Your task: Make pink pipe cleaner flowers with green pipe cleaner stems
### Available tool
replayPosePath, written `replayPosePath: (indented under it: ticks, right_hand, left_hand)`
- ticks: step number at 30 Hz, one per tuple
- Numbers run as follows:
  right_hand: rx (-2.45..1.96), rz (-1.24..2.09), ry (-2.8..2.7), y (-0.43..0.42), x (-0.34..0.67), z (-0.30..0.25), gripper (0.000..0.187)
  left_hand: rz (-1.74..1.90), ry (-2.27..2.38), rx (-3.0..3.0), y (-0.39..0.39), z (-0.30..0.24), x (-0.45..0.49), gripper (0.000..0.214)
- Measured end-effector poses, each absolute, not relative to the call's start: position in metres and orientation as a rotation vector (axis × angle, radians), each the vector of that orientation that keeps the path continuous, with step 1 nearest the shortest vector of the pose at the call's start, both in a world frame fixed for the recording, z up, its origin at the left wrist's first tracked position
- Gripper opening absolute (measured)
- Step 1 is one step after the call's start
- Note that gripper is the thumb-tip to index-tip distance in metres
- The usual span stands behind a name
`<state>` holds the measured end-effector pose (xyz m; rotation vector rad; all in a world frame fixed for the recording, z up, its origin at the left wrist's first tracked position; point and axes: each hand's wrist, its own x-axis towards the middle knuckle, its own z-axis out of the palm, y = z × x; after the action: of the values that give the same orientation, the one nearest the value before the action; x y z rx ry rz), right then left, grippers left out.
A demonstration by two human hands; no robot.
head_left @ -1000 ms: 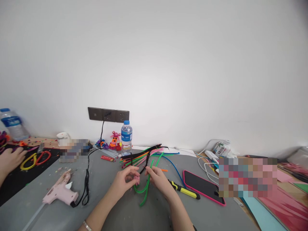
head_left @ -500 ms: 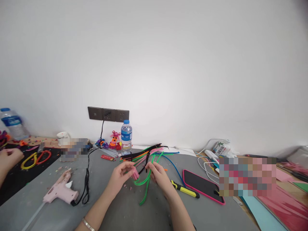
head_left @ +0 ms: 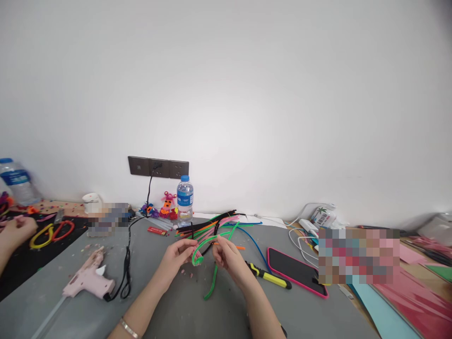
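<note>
Between the fingers of my left hand (head_left: 176, 259) is a small pink pipe cleaner bundle, now mostly hidden behind the green. My right hand (head_left: 228, 256) pinches a green pipe cleaner (head_left: 205, 243), which arches over to the left hand and curls at the bundle's end. Below the right hand, another green length (head_left: 212, 287) hangs or lies over the grey mat; I cannot tell which. Just beyond both hands lies a loose pile of pipe cleaners (head_left: 201, 228) in black, pink, orange and green.
A pink glue gun (head_left: 90, 280) lies left on the grey mat (head_left: 197, 315), its black cord running to a wall socket (head_left: 158, 167). A water bottle (head_left: 185, 202) stands behind the pile. Rightward are a yellow utility knife (head_left: 271, 278) and a phone (head_left: 296, 272). Another person's hand (head_left: 17, 233) is far left.
My right hand has brought the green pipe cleaner up and over, so it now arches higher between the hands and covers the pink bundle. My left hand stays nearly in place.
</note>
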<state>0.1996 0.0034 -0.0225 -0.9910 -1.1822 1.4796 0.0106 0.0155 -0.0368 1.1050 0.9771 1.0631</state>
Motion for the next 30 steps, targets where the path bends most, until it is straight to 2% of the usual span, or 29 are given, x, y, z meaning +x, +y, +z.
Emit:
replayPosePath:
  ticks: [5, 13, 20, 24, 30]
  right_hand:
    - [-0.97, 1.497, -1.156, 0.004, 0.199, -0.023, 0.047]
    - [-0.988, 1.183, -1.395, 0.008, 0.191, -0.031, 0.035]
    - [-0.972, 0.821, -1.548, 0.004, 0.184, -0.029, 0.005]
    - [-0.985, 0.731, -1.612, 0.005, 0.183, -0.031, 0.002]
    - [-1.002, 0.759, -1.645, 0.003, 0.182, -0.029, 0.009]
  left_hand:
    - [1.034, 0.823, 0.871, 0.016, -0.036, 0.01, 0.03]
    - [1.118, 0.779, 0.619, 0.018, -0.026, 0.009, 0.008]
    - [1.152, 0.734, 0.62, 0.02, -0.033, 0.008, 0.01]
    - [1.135, 0.706, 0.645, 0.02, -0.036, 0.008, 0.01]
    - [1.129, 0.706, 0.638, 0.018, -0.034, 0.009, 0.009]
